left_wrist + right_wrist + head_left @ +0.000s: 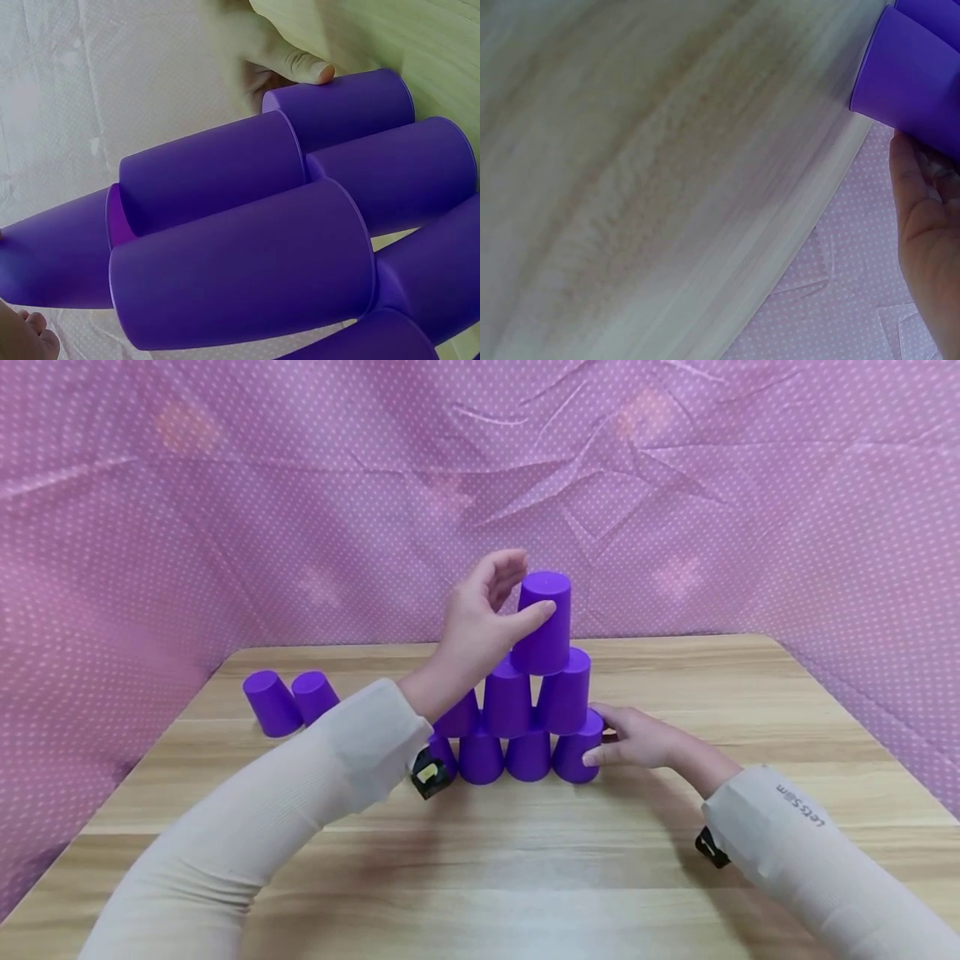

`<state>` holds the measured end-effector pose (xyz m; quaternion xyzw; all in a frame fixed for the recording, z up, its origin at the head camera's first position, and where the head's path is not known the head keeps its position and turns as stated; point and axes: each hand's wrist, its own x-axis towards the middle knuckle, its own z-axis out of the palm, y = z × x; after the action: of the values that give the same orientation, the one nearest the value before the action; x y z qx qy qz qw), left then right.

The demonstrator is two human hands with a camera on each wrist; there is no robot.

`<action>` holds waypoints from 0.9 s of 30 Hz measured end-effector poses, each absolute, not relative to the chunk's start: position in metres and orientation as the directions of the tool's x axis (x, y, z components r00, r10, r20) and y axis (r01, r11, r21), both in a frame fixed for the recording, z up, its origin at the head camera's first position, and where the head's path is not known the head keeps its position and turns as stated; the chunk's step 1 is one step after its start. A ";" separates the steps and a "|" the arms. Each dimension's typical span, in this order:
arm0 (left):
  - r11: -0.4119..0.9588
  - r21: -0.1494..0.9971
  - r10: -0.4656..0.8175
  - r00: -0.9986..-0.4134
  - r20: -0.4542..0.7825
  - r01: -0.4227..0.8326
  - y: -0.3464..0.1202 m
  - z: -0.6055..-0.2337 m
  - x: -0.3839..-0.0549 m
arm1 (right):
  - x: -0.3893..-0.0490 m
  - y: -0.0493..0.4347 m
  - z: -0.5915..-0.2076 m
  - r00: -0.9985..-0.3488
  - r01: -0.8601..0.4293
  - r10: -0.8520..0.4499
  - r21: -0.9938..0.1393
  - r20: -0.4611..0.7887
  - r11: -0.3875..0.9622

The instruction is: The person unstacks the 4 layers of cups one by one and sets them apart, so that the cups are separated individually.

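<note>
Cream sleeve (832, 860) with "LetsSlim" (801, 807), right hand (637, 739) clasped round purple cup (572, 755), left hand (480, 618) loose

Wood-grain table (525, 868): row of four upside-down purple cups (528, 756); two separate cups (273, 706) at left.

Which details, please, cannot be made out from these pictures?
Head: the left sleeve hides part of the second cup from the left.
Head: that sleeve and a black wrist device hide much of the leftmost bottom cup.
Left wrist: the left edge crops the left hand, leaving its hold on the top cup unclear.
Right wrist: the right edge crops the right hand.
</note>
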<state>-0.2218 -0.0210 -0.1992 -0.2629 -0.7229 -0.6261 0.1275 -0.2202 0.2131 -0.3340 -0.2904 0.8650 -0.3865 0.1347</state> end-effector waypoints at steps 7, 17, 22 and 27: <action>0.075 0.856 0.232 -0.843 0.484 0.512 -0.017 -0.201 -0.223 | -0.221 0.212 -0.334 -0.794 -0.389 -0.608 -0.755 -0.016 0.528; 0.078 0.857 0.262 -0.840 0.475 0.509 -0.013 -0.204 -0.222 | -0.220 0.211 -0.333 -0.798 -0.383 -0.603 -0.760 -0.015 0.525; 0.091 0.863 0.268 -0.846 0.460 0.497 -0.012 -0.205 -0.221 | -0.220 0.211 -0.334 -0.799 -0.377 -0.602 -0.770 -0.010 0.514; 0.099 0.861 0.268 -0.847 0.459 0.498 -0.011 -0.207 -0.222 | -0.219 0.212 -0.334 -0.798 -0.378 -0.602 -0.773 -0.007 0.510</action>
<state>-0.2215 -0.0106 -0.2066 -0.2604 -0.7355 -0.6185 0.0934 -0.2193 0.2123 -0.3341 -0.2857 0.8576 -0.4044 0.1390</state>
